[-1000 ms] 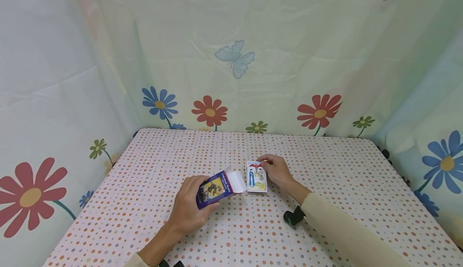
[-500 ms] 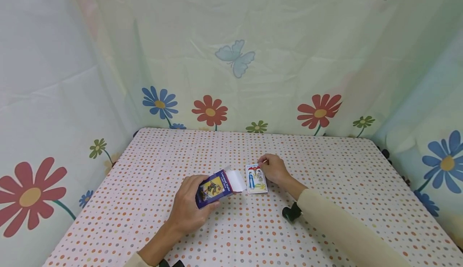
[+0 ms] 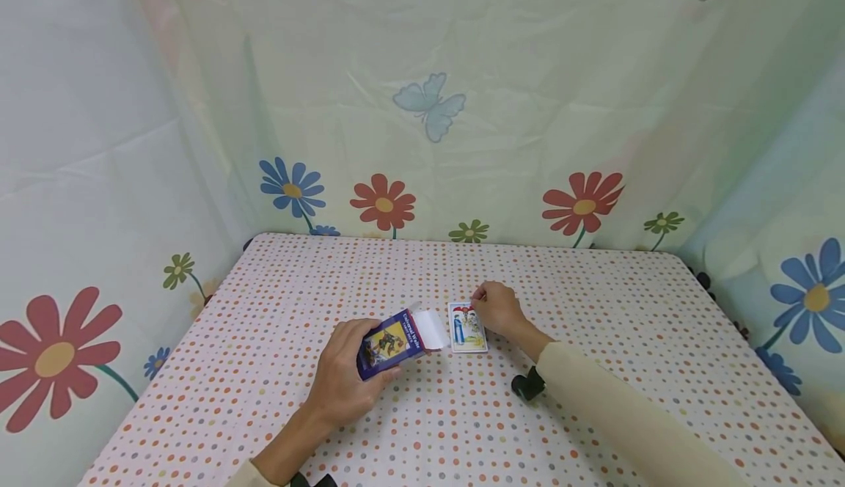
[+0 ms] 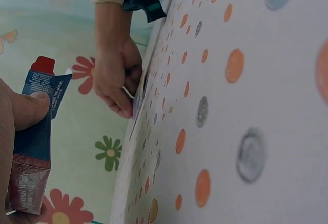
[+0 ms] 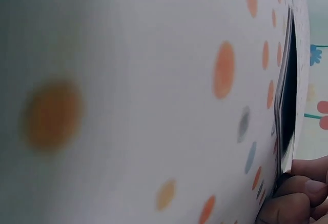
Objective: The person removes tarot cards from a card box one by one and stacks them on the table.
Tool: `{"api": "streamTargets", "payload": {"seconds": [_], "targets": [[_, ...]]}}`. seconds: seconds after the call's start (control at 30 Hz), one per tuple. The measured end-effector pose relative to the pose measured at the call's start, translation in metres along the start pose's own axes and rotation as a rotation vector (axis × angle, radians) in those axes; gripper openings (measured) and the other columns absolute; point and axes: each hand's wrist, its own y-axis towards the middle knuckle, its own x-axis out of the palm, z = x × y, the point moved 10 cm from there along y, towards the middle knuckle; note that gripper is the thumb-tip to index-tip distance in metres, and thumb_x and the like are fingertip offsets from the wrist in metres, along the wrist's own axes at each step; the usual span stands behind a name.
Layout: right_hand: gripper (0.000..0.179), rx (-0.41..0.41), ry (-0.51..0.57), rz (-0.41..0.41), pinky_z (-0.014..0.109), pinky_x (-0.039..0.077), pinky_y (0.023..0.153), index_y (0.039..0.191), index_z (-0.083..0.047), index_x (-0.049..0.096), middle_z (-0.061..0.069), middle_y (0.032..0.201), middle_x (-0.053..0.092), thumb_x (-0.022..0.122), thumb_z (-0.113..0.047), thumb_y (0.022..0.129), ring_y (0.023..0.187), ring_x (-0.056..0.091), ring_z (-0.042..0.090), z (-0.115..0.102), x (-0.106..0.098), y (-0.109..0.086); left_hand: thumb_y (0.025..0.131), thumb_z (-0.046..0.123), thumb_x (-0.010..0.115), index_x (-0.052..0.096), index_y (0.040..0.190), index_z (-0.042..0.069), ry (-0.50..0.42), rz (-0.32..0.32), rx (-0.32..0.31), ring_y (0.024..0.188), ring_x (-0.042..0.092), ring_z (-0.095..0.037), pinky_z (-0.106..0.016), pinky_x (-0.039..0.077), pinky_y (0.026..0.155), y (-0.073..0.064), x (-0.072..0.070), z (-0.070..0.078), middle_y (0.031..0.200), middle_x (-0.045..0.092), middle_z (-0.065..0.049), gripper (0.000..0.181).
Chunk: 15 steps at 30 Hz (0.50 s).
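In the head view my left hand [image 3: 346,373] grips a purple-blue tarot card box [image 3: 389,344], thumb along its near side. The box is tilted, its white end flap [image 3: 430,330] open toward the right. In the left wrist view the thumb presses on the dark blue box [image 4: 33,139]. Tarot cards [image 3: 467,331] lie on the table just right of the flap, with a picture card face up on top. At their upper right corner my right hand [image 3: 499,306] has its fingers curled and pinches the edge. The right wrist view shows those fingertips [image 5: 294,190] at the cards' corner.
A cloth with coloured dots [image 3: 422,428] covers the table. Flower-printed curtains [image 3: 502,127] enclose the back and both sides. A black strap piece [image 3: 528,384] hangs below the right sleeve [image 3: 607,406].
The cards have shifted slightly toward me and look flatter. My right hand's fingers have drawn in at their corner, and its forearm has moved a little left. My left hand barely moves.
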Motion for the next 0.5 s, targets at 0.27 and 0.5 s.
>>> {"api": "streamTargets", "payload": {"seconds": [0.27,0.5], "targets": [[0.008,-0.026,-0.06,0.022,0.03,0.043,0.059,0.093,-0.005,0.063,0.007,0.082,0.062,0.064,-0.012,0.098,0.072,0.056,0.02,-0.0015,-0.001,0.0008,0.074,0.03,0.091,0.057,0.134,0.003,0.003,0.0,0.007,0.112,0.054,-0.015,-0.034,0.05,0.089,0.0004,0.0009,-0.0001,0.128,0.06,-0.005,0.073],[0.009,-0.03,-0.063,0.036,0.028,0.041,0.056,0.09,-0.007,0.062,0.006,0.08,0.061,0.066,-0.011,0.097,0.069,0.054,0.019,-0.0039,-0.0015,-0.0005,0.074,0.029,0.091,0.058,0.132,0.002,0.005,0.007,0.025,0.109,0.055,-0.016,-0.034,0.051,0.087,-0.0004,0.0012,0.0007,0.127,0.061,-0.006,0.073]]}}
